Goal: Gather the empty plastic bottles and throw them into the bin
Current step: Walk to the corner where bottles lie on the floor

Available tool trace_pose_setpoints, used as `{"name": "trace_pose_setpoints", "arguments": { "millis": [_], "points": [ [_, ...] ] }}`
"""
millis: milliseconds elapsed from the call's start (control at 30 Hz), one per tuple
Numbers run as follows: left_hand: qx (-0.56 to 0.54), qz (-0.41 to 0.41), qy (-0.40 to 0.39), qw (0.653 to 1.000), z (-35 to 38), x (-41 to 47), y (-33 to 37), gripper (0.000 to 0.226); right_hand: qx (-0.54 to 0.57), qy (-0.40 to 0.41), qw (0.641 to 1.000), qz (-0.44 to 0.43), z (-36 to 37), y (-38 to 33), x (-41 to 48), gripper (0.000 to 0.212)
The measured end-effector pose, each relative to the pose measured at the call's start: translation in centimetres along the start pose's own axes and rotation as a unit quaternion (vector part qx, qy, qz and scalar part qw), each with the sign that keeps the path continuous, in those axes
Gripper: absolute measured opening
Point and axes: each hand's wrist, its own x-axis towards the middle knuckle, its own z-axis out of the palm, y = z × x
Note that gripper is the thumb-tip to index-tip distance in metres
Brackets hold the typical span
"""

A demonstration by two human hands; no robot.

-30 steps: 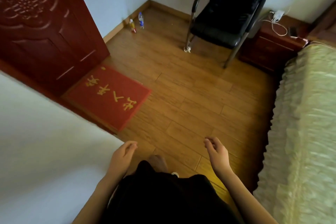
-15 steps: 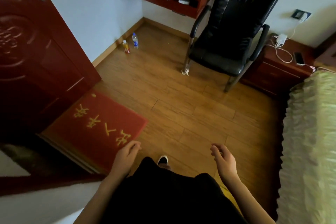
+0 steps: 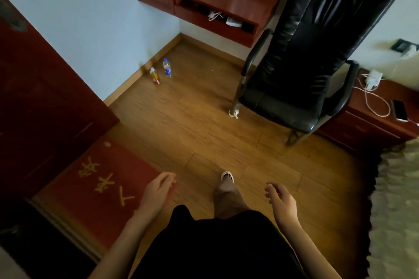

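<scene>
Nothing is gathered yet: left hand [image 3: 156, 192] and right hand [image 3: 281, 201] are held loosely open, empty; bottles [image 3: 167, 68] are seen well beyond the fingers [image 3: 166, 179].

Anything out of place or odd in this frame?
A blue-labelled bottle and a yellow-and-red bottle stand upright on the floor by the baseboard near the corner, an odd spot for drinks. A white cord looks knotted round a front leg of the black chair. No spill visible.
</scene>
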Motion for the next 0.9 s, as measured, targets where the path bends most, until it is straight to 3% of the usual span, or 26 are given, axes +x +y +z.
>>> {"name": "trace_pose_setpoints", "arguments": {
  "millis": [267, 533, 733, 900],
  "points": [
    [-0.058, -0.056, 0.113, 0.99, 0.7, 8.7, 6.0, 0.024, -0.08, -0.132, 0.984, -0.093, 0.5, -15.3, 18.5, 0.013],
    [-0.119, -0.108, 0.208, 0.965, 0.8, 15.2, 10.3, 0.02, -0.134, -0.218, 0.954, -0.155, 4.9, -26.3, 29.9, 0.009],
    [-0.147, -0.13, 0.197, 0.961, -1.7, 24.2, 13.1, 0.019, -0.15, -0.252, 0.946, -0.136, 9.9, -30.9, 37.0, 0.01],
    [-0.148, -0.105, 0.178, 0.967, -7.0, 34.8, 18.1, 0.018, -0.148, -0.23, 0.954, -0.122, 13.4, -35.5, 44.1, 0.016]
  ]
}}
